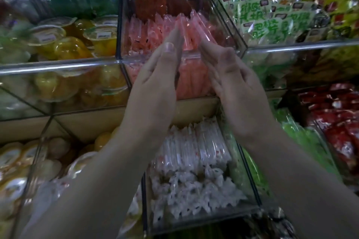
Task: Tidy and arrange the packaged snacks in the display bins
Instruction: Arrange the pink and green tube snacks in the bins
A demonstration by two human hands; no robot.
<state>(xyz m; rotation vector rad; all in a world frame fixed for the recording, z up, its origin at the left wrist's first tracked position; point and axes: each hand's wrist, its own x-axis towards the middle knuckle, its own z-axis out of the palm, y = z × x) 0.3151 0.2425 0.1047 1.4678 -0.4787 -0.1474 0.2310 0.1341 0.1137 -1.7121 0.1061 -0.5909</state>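
Inside the clear bin (121,29), our left hand (155,79) and right hand (235,81) press the pink packets (153,31) between flat, unclenched grips; pressing harder, we judge, could buckle the row, spilling packets over its front rim.

Just the one camera here, worn on the head and tipped forward and down onto stepped clear bins of snacks. It sits really close: both forearms come in off the bottom edge at about 7 and 5 o'clock, and the left hand (155,83) and right hand (233,79) meet near dead centre. The pink packets (147,33) sit just toward 12 from there, the white packets (194,151) toward 6. Wide lens too — the clear front rail (58,66) bows and the edges go soft.
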